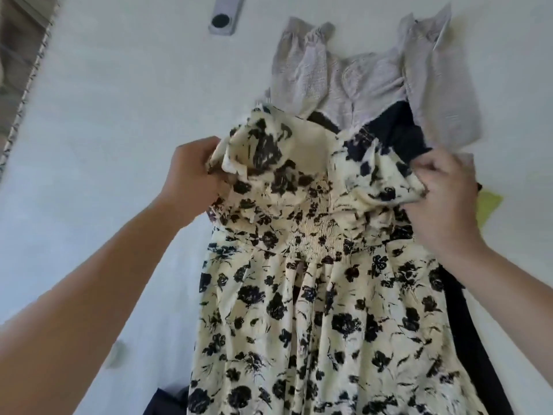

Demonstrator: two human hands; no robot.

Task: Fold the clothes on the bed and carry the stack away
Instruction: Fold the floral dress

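A cream dress with black flowers (323, 310) lies lengthwise on the white bed (104, 145), skirt toward me. My left hand (191, 172) grips the dress's left sleeve, fingers curled into the cloth. My right hand (443, 190) pinches the right sleeve at the dress's top edge. A pale grey knitted top (359, 76) lies spread beyond the dress. A dark navy garment (404, 133) lies under both, showing between them and down the right side.
A grey phone (226, 15) lies face down near the far edge of the bed. A yellow piece (490, 205) peeks out at the right behind my right hand. A woven edge (27, 85) borders the bed at the far left.
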